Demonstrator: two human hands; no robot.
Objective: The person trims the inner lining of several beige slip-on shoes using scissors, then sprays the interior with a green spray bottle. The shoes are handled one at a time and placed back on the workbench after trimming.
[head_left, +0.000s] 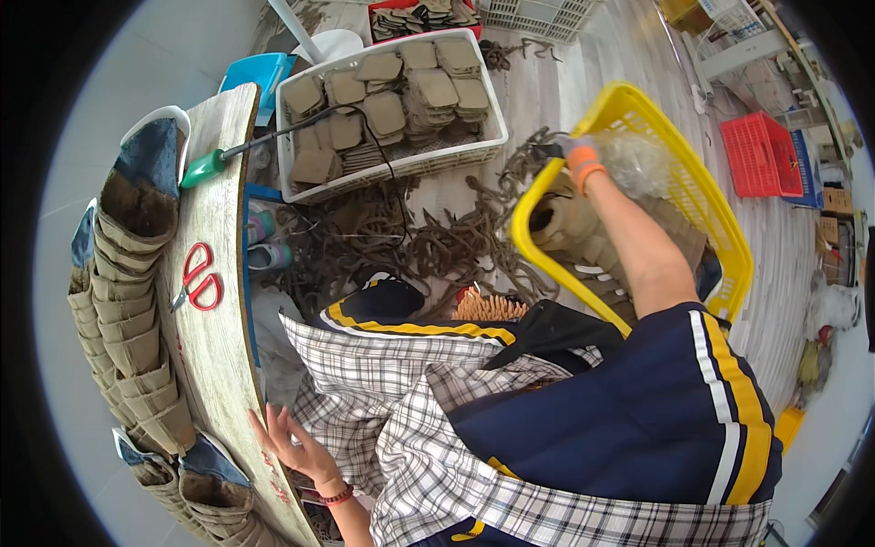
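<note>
My left hand (pixel 303 448) rests at the edge of a narrow wooden table (pixel 219 164), fingers spread and holding nothing. At the upper right, my right hand (pixel 581 157) wears a grey glove with an orange cuff. It lies over the left rim of a yellow plastic basket (pixel 674 182), its fingers curled round the edge; a dark patch at the fingertips is unclear. Tan rolled fabric pieces (pixel 629 237) and clear plastic wrap (pixel 635 164) fill the basket. On the table lie red-handled scissors (pixel 202 278) and a green-handled tool (pixel 205 168) with a thin metal shaft and a cord.
Nested tan fabric shells with blue lining (pixel 132 292) line the table's left side. A white crate (pixel 492 150) holds stacked tan pads (pixel 428 91). Brown fabric scraps (pixel 437 242) litter the floor. A red basket (pixel 755 155) stands far right. Plaid cloth (pixel 383 392) covers my lap.
</note>
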